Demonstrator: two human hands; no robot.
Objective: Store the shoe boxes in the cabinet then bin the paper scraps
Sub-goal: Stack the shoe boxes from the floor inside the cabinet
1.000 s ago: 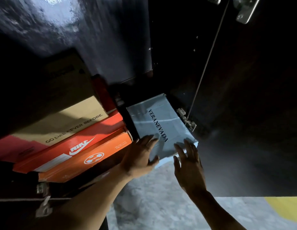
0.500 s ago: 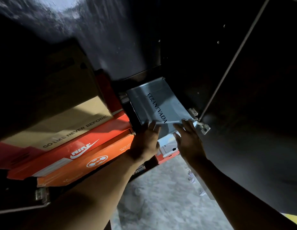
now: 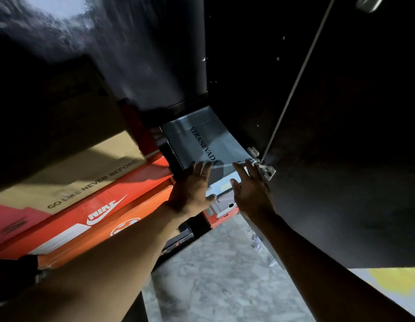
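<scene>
Grey VERANEVADA shoe box [image 3: 203, 140] lies inside the cabinet, just right of the Nike box stack [image 3: 85, 205]. Left hand [image 3: 192, 189] and right hand [image 3: 253, 189] rest flat, fingers spread, on its near edge, gripping nothing; evidently to push it home

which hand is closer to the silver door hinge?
Right. The right hand has its fingertips beside the hinge, nearly touching it. The left hand lies flat on the grey shoe box, farther to the hinge's left.

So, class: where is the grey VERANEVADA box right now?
In the head view it sits centre, inside the dark cabinet, the grey VERANEVADA box right of the orange Nike box, both hands at its near edge.
</scene>
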